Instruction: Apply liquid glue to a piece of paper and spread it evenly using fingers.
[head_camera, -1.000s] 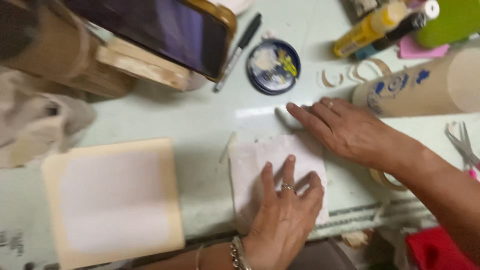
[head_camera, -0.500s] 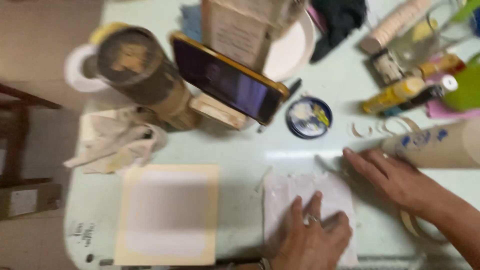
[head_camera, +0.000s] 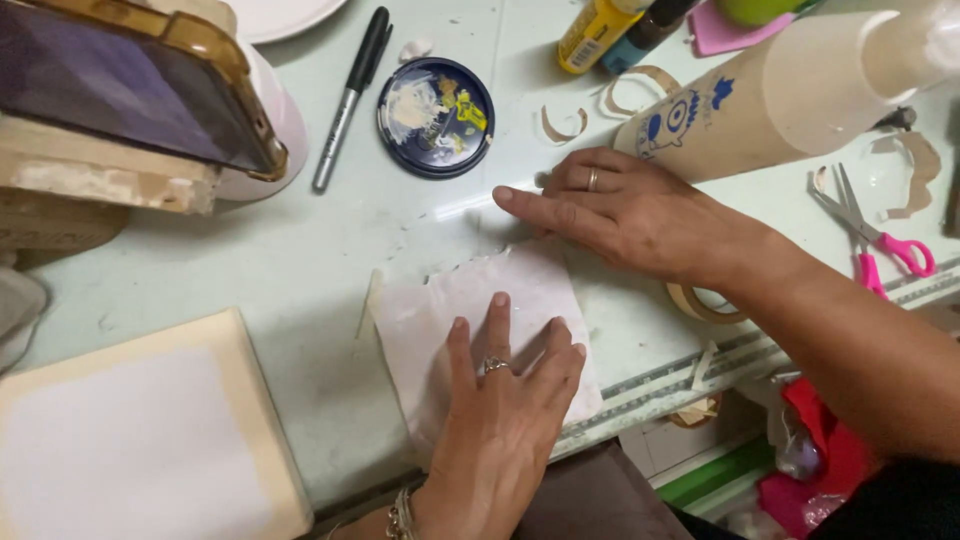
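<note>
canvas board: a cream square panel (head_camera: 140, 440) lies flat at the near left corner of the pale green table (head_camera: 300, 260), well apart from both hands, looks parked out of the way tbh.

phone: a dark-screened phone in a yellowish case (head_camera: 120, 85) leans tilted on a wooden block (head_camera: 100, 180) at the far left, screen facing the person, so probably propped there to be watched.

marker + lid: a black marker (head_camera: 352, 95) lies beside a round dark blue lid (head_camera: 436, 117) smeared with white and yellow paint, both apart from the paper but within reach.

paper: the thin whitish sheet (head_camera: 450, 300) with a ragged top edge sits flat near the front edge of the table, between the two hands.

left hand: the left hand (head_camera: 500, 400) is spread open, palm down, fingers pressing on the sheet's lower half. Gripping nothing, just pinning it so it can't slide.

right hand: the right hand (head_camera: 620, 215) is flat and open too, fingers stretched left by the sheet's top right corner, which it seems to touch; closed on nothing.

tube: a big cardboard tube (head_camera: 790, 95) lies just behind that hand.

tape + scissors: a tape roll (head_camera: 700, 300) peeks out under the wrist, pink-handled scissors (head_camera: 875, 235) lie further right.
</note>
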